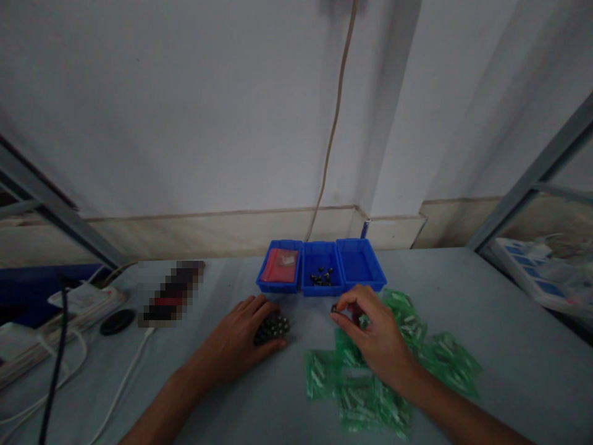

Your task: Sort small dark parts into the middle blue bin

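My left hand (pixel 238 342) rests on the grey table with its fingers curled round a heap of small dark metal parts (pixel 273 327). My right hand (pixel 377 334) hovers over several green plastic bags (pixel 430 355), thumb and fingers pinched on one small dark part (pixel 334 307). Just beyond both hands stand three blue bins. The left bin (pixel 266 272) holds a red packet, the middle bin (pixel 307 272) holds several small dark parts, and the right bin (pixel 370 266) looks bare.
A power strip with white cables (pixel 88 300) and a round black disc (pixel 117 321) lie at the table's left. A cable (pixel 336 123) hangs down the wall behind the bins. Metal frame bars (pixel 532 176) stand at both sides.
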Tool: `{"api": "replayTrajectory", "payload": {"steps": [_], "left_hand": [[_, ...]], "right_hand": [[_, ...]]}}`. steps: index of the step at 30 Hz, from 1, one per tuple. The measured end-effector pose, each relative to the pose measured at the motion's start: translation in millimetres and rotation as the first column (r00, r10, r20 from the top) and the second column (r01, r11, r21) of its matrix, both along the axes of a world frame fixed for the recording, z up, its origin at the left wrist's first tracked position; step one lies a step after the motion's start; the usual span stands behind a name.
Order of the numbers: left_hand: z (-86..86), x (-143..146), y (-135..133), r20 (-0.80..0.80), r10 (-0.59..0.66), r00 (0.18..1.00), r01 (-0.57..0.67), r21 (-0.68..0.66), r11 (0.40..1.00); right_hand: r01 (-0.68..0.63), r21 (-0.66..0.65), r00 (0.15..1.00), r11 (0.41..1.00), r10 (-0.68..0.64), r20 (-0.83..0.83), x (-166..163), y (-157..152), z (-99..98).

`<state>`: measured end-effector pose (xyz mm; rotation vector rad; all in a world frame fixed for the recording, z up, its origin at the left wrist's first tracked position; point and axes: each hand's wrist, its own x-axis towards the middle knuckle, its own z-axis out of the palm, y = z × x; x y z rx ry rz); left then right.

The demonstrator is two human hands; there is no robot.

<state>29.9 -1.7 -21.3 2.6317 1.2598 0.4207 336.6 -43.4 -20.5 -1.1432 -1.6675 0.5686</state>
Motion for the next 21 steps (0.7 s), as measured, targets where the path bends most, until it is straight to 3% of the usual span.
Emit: {"api": "replayTrajectory", "payload": {"steps": [5, 11, 21], "left_hand": [[-2.1, -0.1, 0.1, 0.001, 0.003, 1.0, -0.003, -0.005, 1.0], [-2.8, 6.4, -1.9, 0.016, -0.02, 1.0, 0.02, -0.017, 1.0], [-1.9, 10.6, -6.1, 0.03, -0.042, 0.999, 0.042, -0.005, 0.999]], "right_hand": [[0.01, -0.055, 1.0, 0.998, -0.01, -0.008, 0.3, 1.0, -1.3], [0.078, 0.164, 0.975, 0.983, -0.11, 0.192, 4.2, 12.5, -4.3], [0.1, 0.259, 0.804, 0.961, -0.232, 0.547, 0.8, 13.3, -12.6]]}}
